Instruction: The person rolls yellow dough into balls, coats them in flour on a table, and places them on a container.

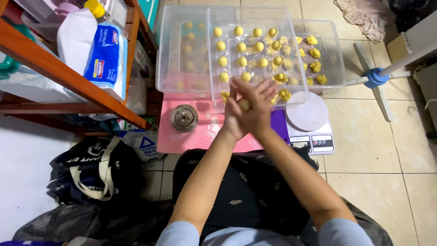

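My left hand (233, 119) and my right hand (259, 107) are pressed palm to palm over the pink mat (182, 141), with a yellow dough piece (245, 105) showing between them. Just beyond them a clear plastic lid (218, 98) carries rows of smooth yellow dough balls (241, 47). To its right, a clear tray (334, 59) holds rougher, unshaped yellow dough lumps (314, 53). A second clear tub (170, 54) on the left holds more balls, dimly seen through its wall.
A round metal mould (184, 117) lies on the pink mat. A white kitchen scale (310, 123) stands to the right. A wooden shelf (68, 77) with a tissue pack (107, 57) is at left, bags (98, 166) on the floor, and a fan base (376, 78) at right.
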